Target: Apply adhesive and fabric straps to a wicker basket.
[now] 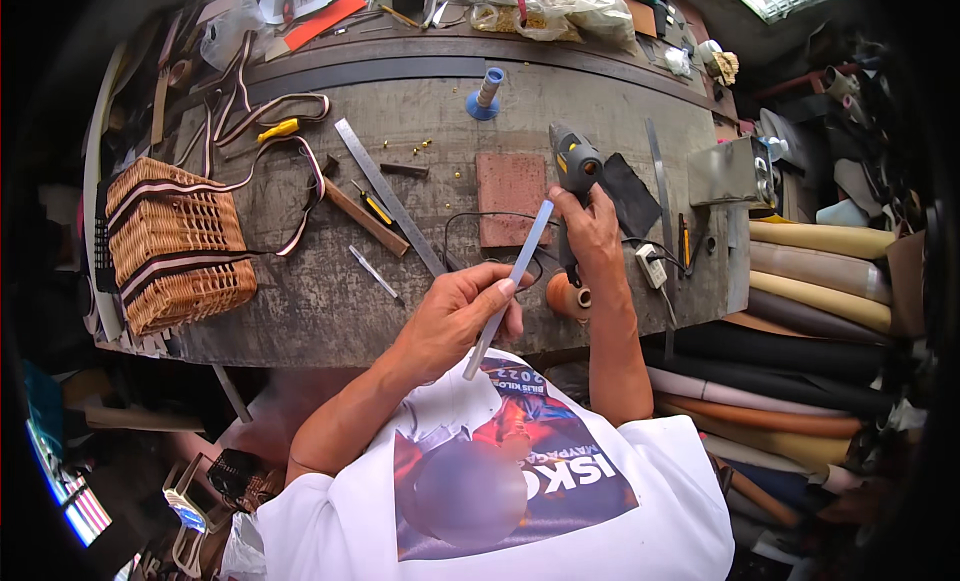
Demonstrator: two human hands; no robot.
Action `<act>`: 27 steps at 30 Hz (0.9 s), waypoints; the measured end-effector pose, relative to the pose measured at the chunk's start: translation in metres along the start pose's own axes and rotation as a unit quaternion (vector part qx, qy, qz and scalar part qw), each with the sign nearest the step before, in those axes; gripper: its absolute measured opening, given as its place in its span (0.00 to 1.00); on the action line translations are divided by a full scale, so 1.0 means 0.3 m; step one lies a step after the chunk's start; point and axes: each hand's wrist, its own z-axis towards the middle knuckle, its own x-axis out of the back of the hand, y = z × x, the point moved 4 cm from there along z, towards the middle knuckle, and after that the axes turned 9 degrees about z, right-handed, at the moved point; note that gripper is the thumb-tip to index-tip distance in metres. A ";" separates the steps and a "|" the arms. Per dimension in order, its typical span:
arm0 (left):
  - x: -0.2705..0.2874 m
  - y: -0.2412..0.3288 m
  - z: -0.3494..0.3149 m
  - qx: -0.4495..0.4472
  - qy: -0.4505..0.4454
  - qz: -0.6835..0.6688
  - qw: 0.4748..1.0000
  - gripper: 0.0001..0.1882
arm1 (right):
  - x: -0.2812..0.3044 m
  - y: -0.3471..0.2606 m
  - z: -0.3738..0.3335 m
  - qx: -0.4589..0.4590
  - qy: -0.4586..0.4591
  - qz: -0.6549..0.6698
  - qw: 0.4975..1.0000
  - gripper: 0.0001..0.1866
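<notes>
My left hand (462,311) grips a translucent whitish glue stick (530,243) between thumb and fingers, and the stick slants up to the right. Its upper end comes close to my right hand (590,231), which is closed round the handle of a dark grey glue gun (574,159). The gun's nozzle points away from me over the bench. A reddish square slab (512,186) lies just left of the gun. On its right is a black piece of material (630,196). Below my right hand, an orange-brown thread spool (563,297) rests near the bench's front edge.
A wicker basket (180,246) with striped straps occupies the left side. A steel ruler (390,196), a hammer (365,219), a yellow cutter (373,207) and a pen (375,274) lie nearby. Farther off stands a blue cone (484,101); a white power strip (650,266) sits at right.
</notes>
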 end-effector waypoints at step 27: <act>-0.023 0.022 -0.031 -0.017 0.016 -0.132 0.991 0.16 | -0.112 -0.017 -0.109 0.215 0.046 -0.137 0.966 0.29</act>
